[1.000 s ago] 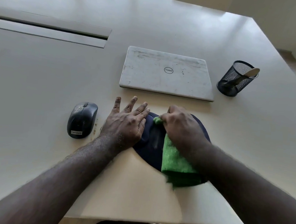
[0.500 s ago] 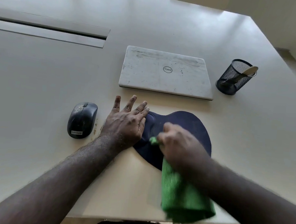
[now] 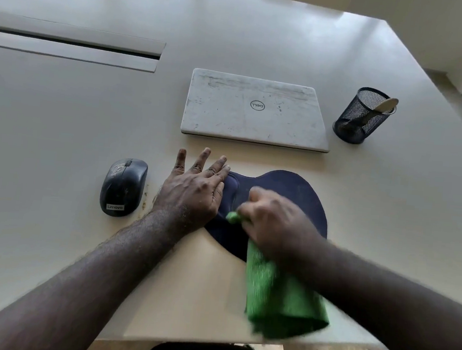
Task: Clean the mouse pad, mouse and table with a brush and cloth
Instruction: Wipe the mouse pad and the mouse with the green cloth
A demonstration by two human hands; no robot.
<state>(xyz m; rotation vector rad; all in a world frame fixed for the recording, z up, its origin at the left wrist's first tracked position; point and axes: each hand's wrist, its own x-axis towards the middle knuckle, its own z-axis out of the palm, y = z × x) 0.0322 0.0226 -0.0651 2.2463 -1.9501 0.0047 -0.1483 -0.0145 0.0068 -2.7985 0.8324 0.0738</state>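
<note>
Mouse pad under right hand, cloth gripped

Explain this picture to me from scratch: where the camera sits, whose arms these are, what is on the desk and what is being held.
There is no machine here. A person wears a wide-angle camera on the head, so you look forward and down along their own two arms.

The left hand lies flat with straight fingers, partly on the table and partly on the left edge of the dark blue mouse pad, seemingly steadying it. The right hand grips a green cloth over the pad; it is blurred, which suggests wiping.

Left of the hands sits a dark mouse with some crumbs beside it. Farther back lie a closed, smudged laptop and a black mesh cup with a pale handle sticking out, possibly the brush.
</note>
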